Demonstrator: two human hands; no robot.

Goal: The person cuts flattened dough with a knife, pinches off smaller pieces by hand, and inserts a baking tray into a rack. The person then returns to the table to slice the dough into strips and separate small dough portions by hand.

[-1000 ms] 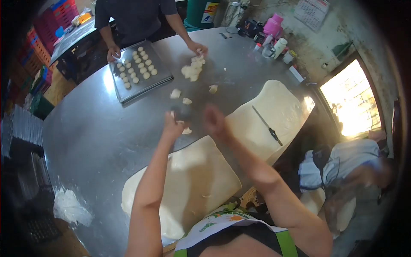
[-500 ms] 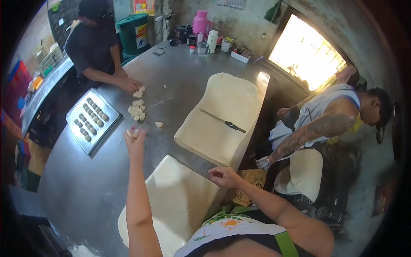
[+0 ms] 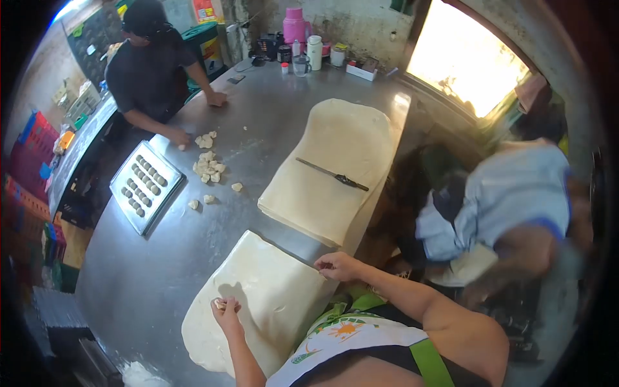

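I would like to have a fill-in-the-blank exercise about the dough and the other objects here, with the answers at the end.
1. The knife lies on the ____ (nearer / farther) dough slab.
2. Small dough balls sit in rows on a metal ____.
3. The largest jug by the wall is coloured ____.
4. Of the wearer's two hands, the ____ hand is closer to the knife.

Missing words: farther; tray; pink; right.
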